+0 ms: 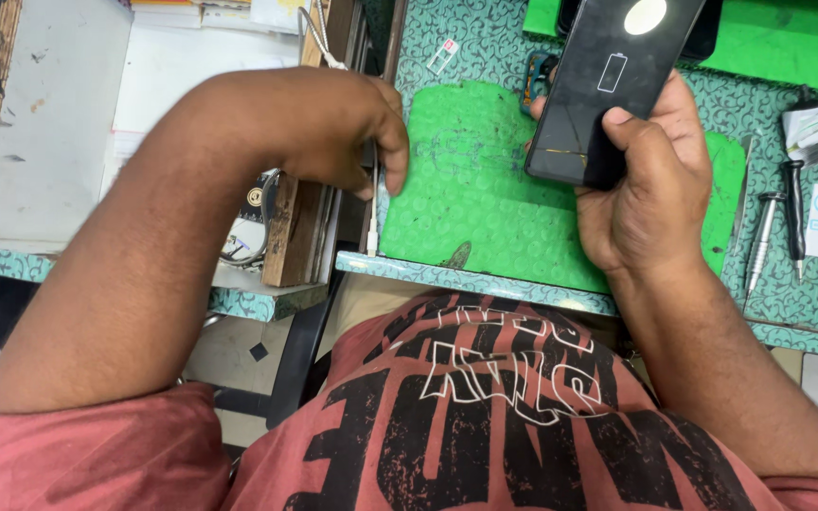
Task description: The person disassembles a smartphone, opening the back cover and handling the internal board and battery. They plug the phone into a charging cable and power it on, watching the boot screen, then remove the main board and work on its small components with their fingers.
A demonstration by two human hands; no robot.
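I hold the black phone in my right hand at the upper right of the frame, fingers closed around its lower end, above the green mat. My left hand, at upper centre, pinches the white cable; its plug hangs down. I judge this is the connecting step; next, plug and phone port must come together, aligned.

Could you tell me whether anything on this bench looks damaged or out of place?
The black smartphone held in the right hand shows thin crack-like lines across the lower part of its glass. A small white card tray lies loose on the teal patterned benchtop. The left hand pinches a white cable.
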